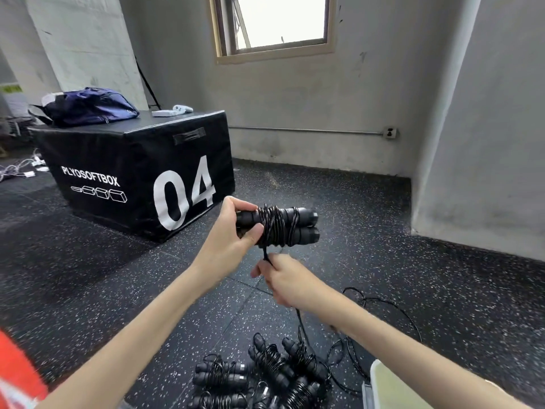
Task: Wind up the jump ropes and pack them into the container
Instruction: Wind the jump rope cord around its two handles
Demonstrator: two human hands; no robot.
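My left hand grips the two black handles of a jump rope, held side by side with black cord wrapped round their middle. Just below, my right hand pinches the loose cord that runs up to the wraps. The rest of that cord trails down in loops on the floor. Several wound jump ropes lie in a pile on the floor at the bottom centre. A pale plastic container shows its corner at the bottom right, partly behind my right forearm.
A black plyo soft box marked 04 stands to the left, with a purple bag and small white devices on top. Grey walls close the back and right. Speckled rubber floor spreads all round. Cables lie at the far left.
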